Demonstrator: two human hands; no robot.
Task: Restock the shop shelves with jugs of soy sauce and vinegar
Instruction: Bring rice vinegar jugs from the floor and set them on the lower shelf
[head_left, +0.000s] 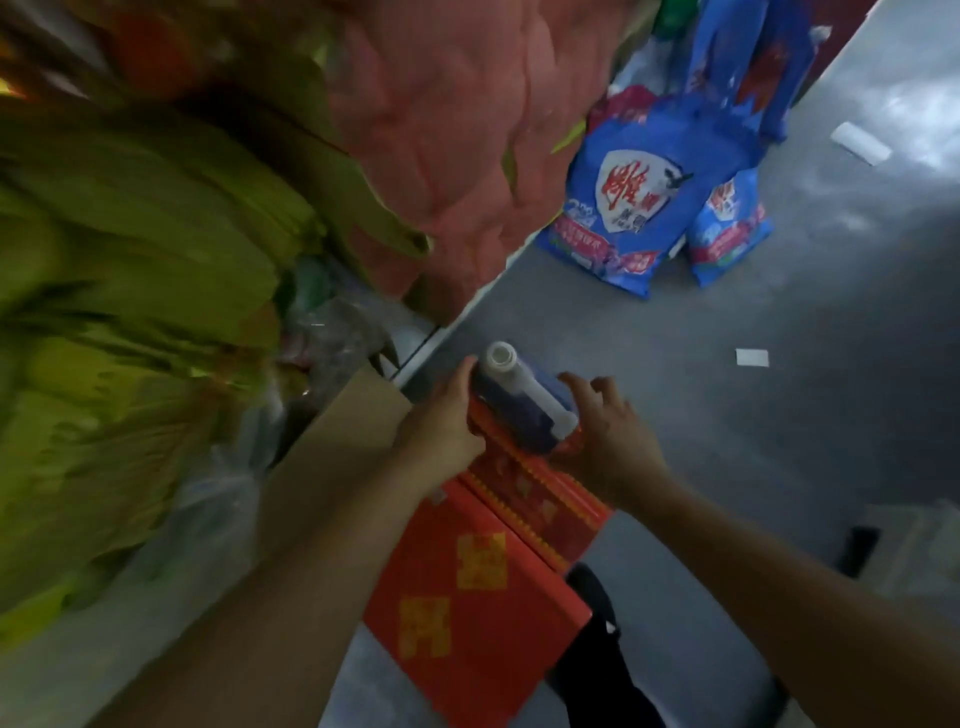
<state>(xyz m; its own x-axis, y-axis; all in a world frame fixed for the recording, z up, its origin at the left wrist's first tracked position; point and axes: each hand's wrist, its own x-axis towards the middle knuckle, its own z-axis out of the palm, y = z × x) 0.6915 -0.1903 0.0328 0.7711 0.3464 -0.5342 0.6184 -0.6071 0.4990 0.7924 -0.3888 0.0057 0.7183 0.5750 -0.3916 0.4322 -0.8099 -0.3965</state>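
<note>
The view from my head is dim and slightly murky, with muted colours. The grey floor (779, 322) carries pale, patchy glare toward the upper right, the brightest part of the picture. The green and pink packages (156, 234) on my left are heavily smeared by motion blur, their edges streaked. The blue bags (644, 208) ahead look sharper, their print readable. My arms bow outward near the bottom edge from wide-angle distortion. Shadows are soft and undefined.
</note>
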